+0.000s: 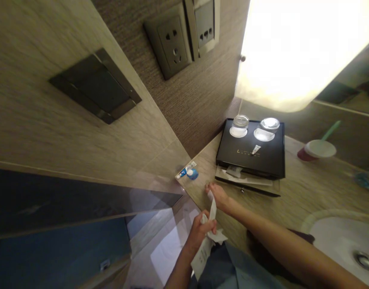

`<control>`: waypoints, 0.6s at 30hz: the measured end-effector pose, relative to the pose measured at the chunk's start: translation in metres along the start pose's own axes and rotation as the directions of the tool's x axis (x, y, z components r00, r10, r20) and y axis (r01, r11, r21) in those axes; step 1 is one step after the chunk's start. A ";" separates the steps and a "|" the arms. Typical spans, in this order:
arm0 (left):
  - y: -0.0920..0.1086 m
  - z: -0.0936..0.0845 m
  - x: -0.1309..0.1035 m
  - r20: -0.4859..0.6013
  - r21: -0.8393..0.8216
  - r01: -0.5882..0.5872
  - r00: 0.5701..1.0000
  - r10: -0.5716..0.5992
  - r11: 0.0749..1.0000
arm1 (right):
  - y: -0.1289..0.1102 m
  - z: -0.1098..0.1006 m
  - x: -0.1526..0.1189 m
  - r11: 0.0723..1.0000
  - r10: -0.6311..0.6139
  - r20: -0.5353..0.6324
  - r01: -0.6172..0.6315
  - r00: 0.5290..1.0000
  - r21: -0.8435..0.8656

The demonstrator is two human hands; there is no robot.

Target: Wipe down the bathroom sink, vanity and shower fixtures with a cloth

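Near front of black tray (pixel 264 158), right hand (pixel 219 196) rests on counter (pixel 295 192), fingers pinching top end of paper strip (pixel 213 208); left hand (pixel 199 230), nearer than tray and off counter edge, curled shut around white wrapper (pixel 204 251), strip running between hands; small blue-white packet (pixel 189 171) left of tray, near wall; two glasses (pixel 241 121) on tray's far side; judged risk: sharp pull tears strip short, or wrapper slips over counter edge.

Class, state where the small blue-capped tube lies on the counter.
In the head view, the blue-capped tube lies at the counter's left corner by the wall, left of the black tray, just beyond the right hand.
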State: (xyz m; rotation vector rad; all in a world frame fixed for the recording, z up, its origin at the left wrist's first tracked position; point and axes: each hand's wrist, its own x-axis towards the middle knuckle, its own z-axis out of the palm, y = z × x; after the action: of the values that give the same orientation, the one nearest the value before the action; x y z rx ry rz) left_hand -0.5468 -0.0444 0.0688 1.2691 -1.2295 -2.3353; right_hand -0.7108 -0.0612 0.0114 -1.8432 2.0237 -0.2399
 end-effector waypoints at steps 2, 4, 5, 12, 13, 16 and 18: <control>0.001 -0.001 -0.005 0.036 -0.019 0.014 0.999 -0.013 1.000 | 0.003 0.005 -0.019 0.999 0.043 0.029 -0.044 0.999 0.019; 0.001 -0.005 -0.010 0.047 -0.033 0.035 0.998 -0.034 0.999 | 0.005 0.009 -0.036 0.994 0.098 0.060 -0.100 0.993 0.039; 0.002 -0.007 -0.012 0.031 -0.039 0.045 0.999 -0.044 0.998 | 0.006 0.010 -0.043 0.990 0.129 0.064 -0.133 0.990 0.051; 0.010 -0.017 -0.012 -0.243 -0.028 0.139 0.960 -0.141 0.990 | 0.011 0.003 -0.044 0.924 0.372 0.038 -0.374 0.928 0.081; 0.010 -0.018 -0.011 -0.258 -0.022 0.154 0.954 -0.155 0.988 | 0.011 0.003 -0.040 0.920 0.382 0.043 -0.384 0.923 0.082; 0.008 -0.024 -0.011 -0.241 0.033 0.125 0.964 -0.114 0.992 | 0.011 0.007 -0.033 0.906 0.406 0.046 -0.409 0.913 0.106; 0.005 -0.030 -0.011 -0.236 0.051 0.119 0.966 -0.104 0.992 | 0.015 0.011 -0.034 0.896 0.420 0.041 -0.422 0.906 0.138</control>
State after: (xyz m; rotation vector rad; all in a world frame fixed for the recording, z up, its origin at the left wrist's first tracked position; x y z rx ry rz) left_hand -0.5180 -0.0591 0.0708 1.6207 -1.1931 -2.1566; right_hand -0.7182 -0.0246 0.0017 -1.2749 2.2709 -0.2432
